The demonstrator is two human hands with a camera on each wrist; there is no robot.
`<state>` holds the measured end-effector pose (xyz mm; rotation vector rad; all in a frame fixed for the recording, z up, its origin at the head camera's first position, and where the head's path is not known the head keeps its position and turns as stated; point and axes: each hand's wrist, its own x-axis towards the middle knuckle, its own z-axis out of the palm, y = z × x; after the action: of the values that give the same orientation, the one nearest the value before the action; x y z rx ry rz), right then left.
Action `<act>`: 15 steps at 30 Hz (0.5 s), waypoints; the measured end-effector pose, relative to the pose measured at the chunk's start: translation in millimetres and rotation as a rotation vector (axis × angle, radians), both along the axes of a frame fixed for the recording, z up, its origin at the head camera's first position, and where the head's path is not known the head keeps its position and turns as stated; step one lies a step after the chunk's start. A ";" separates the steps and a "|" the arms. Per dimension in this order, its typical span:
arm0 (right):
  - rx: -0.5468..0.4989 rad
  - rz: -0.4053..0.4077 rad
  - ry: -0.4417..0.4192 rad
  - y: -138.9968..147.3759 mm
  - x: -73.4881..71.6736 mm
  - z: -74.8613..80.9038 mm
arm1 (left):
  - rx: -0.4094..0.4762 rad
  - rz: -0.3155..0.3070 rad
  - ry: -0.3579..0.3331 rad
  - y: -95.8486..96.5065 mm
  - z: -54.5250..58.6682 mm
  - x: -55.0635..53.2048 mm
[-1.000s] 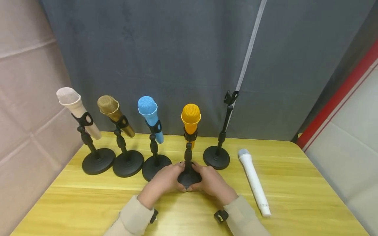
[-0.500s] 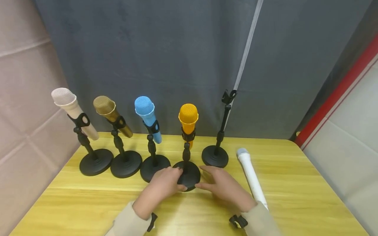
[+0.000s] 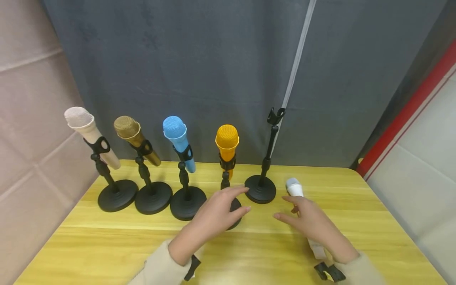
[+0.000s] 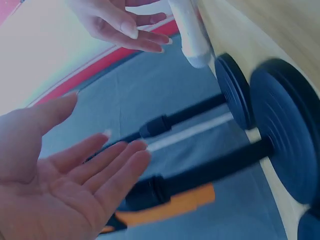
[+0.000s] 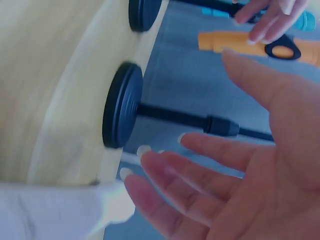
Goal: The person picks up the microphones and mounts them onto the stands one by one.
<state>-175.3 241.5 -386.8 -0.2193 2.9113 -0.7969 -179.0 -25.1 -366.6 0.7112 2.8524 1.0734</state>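
Observation:
In the head view my left hand [image 3: 217, 211] hovers in front of the stand that bears the yellow microphone [image 3: 227, 138], covering part of its round base. Its fingers are extended and hold nothing, as the left wrist view also shows. Over the white microphone [image 3: 294, 187] lying on the table is my right hand [image 3: 317, 219], fingers spread and empty, hiding the middle of the handle. Between the hands, farther back, stands a black microphone stand [image 3: 261, 189] with a vacant clip at its top.
To the left, a blue microphone [image 3: 175, 128], a bronze microphone [image 3: 129, 128] and a cream microphone [image 3: 82, 120] tilt in clips on black stands. The wooden table [image 3: 107, 253] ends at a grey curtain [image 3: 178, 59]. Pale walls flank both sides.
Both hands have let go of the yellow microphone's stand base. The right hand has moved right, over the white microphone; the left has lifted and shifted slightly right. The stands stay in place.

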 end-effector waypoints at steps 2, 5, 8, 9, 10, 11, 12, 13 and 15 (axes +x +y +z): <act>0.008 -0.031 -0.029 7.7 -1.3 2.8 | 0.054 0.006 -0.017 8.0 3.9 -2.9; 0.029 -0.063 -0.064 18.3 -3.0 5.3 | 0.123 0.018 -0.073 20.6 7.4 -9.5; 0.065 -0.076 -0.082 27.4 -4.5 6.1 | 0.179 0.035 -0.135 33.5 7.2 -16.5; 0.076 -0.081 -0.088 30.2 -5.2 6.0 | 0.201 0.041 -0.149 37.9 6.8 -18.4; 0.085 -0.085 -0.091 32.7 -5.7 5.8 | 0.220 0.050 -0.157 42.2 5.9 -20.4; 0.094 -0.092 -0.096 35.0 -6.2 5.3 | 0.243 0.058 -0.158 46.7 5.0 -22.2; 0.104 -0.097 -0.098 37.3 -6.8 4.5 | 0.264 0.068 -0.156 51.0 4.0 -23.8; 0.115 -0.101 -0.098 39.6 -7.8 3.5 | 0.285 0.077 -0.156 55.4 2.5 -25.5; 0.131 -0.112 -0.104 43.8 -10.0 1.5 | 0.331 0.095 -0.154 63.8 -0.5 -28.3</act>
<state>-185.2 285.3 -385.3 -0.0028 2.8837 -0.6090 -207.2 38.7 -367.1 0.4795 2.6312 1.5626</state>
